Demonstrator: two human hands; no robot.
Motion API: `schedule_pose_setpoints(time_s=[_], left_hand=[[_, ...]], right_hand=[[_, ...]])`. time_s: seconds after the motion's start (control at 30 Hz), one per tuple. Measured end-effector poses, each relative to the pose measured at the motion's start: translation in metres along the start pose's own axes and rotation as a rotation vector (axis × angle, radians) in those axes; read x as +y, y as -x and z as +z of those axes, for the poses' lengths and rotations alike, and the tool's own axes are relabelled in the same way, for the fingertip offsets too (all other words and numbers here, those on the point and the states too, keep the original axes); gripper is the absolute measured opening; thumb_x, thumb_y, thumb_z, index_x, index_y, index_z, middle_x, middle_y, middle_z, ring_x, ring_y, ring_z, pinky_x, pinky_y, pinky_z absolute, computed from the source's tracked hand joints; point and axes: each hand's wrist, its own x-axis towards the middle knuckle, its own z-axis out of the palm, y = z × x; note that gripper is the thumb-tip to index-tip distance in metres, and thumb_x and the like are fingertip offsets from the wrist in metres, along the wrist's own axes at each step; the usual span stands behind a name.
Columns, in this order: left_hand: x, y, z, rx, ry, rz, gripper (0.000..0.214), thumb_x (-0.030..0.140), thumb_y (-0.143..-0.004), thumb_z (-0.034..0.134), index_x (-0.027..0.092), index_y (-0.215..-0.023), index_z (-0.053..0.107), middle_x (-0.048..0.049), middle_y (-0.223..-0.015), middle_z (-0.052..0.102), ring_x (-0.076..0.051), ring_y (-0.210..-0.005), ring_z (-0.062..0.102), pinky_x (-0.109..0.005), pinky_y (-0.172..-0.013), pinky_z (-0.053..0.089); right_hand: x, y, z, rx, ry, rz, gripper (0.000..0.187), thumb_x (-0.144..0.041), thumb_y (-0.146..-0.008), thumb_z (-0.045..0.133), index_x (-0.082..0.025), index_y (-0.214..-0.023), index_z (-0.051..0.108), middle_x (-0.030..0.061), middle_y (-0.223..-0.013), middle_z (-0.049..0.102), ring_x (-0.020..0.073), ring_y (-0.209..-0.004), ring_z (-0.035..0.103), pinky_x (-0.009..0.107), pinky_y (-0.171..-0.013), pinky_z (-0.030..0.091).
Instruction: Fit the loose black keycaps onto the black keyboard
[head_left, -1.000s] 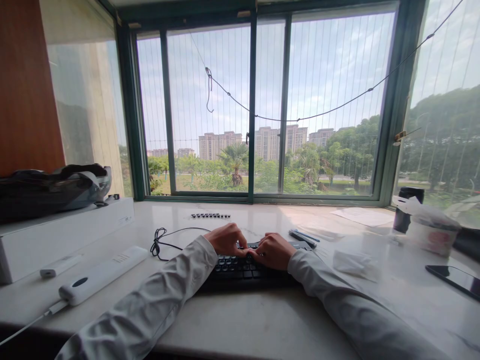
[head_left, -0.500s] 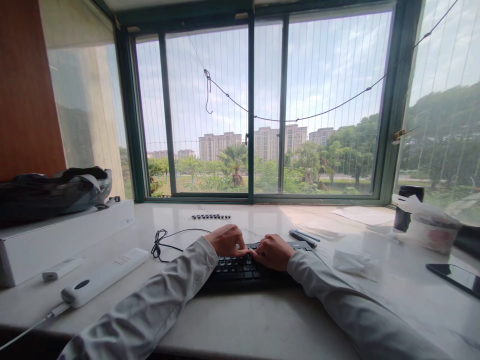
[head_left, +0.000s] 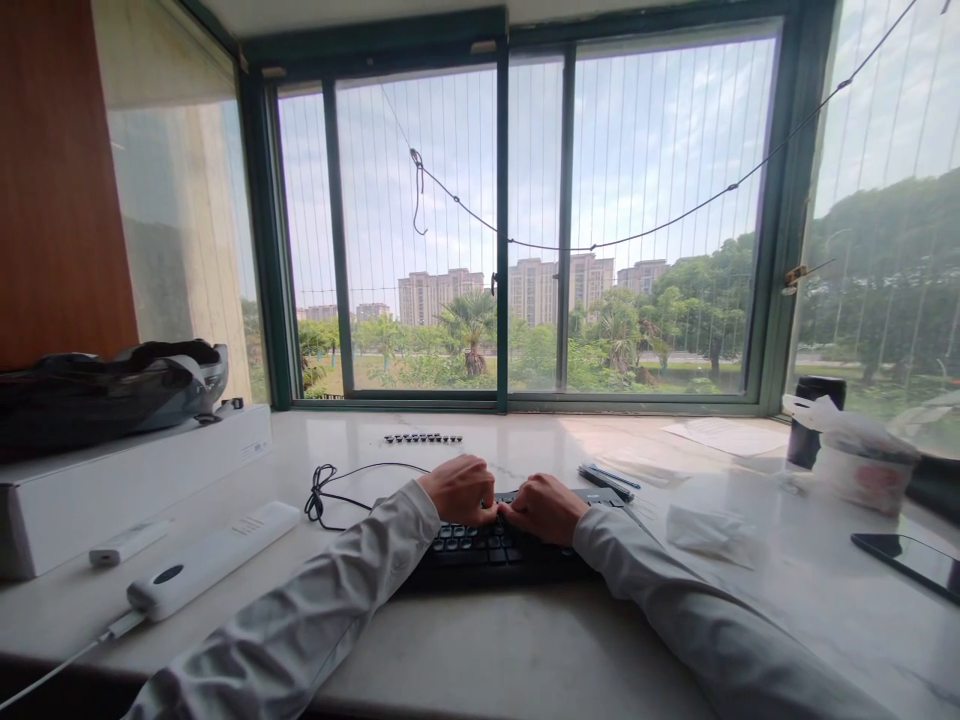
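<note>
Head view: black rectangular plastic keyboard [head_left: 495,558] directly beneath left hand [head_left: 461,490] and right hand [head_left: 546,510]; fingers curled, can't tell if gripping.

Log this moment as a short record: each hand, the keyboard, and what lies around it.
Left hand: curled at the keyboard; any grip hidden
Right hand: curled at the keyboard, close beside the left; any grip hidden
Keyboard: black, on the pale countertop, partly covered by both hands
Behind keyboard: row of small black pieces
Left of keyboard: coiled black cable
Right of keyboard: crumpled clear plastic, phone
Background: window
</note>
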Motion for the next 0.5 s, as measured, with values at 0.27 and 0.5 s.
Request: schedule_pose_setpoints(time_s=[0.27,0.5], left_hand=[[0.0012,-0.0023,0.001,-0.042,-0.084,0.044,0.029,0.028,-0.073,0.052,0.016,-0.048,0.061,-0.0068,-0.048,0.059,-0.014,-0.043,0.046,-0.027,-0.047,0.03],[0.002,-0.0018,0.0051,-0.048,-0.167,0.082,0.028,0.029,-0.074,0.049,0.016,-0.052,0.062,-0.0091,-0.051,0.06,-0.017,-0.046,0.05,-0.03,-0.047,0.034]], right_hand=[[-0.0004,-0.0011,-0.0008,-0.012,0.039,-0.049,0.05,-0.035,-0.094,0.032,-0.016,-0.065,0.067,0.0081,-0.062,0.067,0.0113,-0.059,0.058,0.024,-0.06,0.036],[-0.0014,-0.0017,-0.0031,-0.036,0.095,-0.107,0.044,-0.031,-0.093,0.036,-0.016,-0.063,0.065,0.0078,-0.062,0.066,0.0135,-0.064,0.061,0.026,-0.066,0.041]])
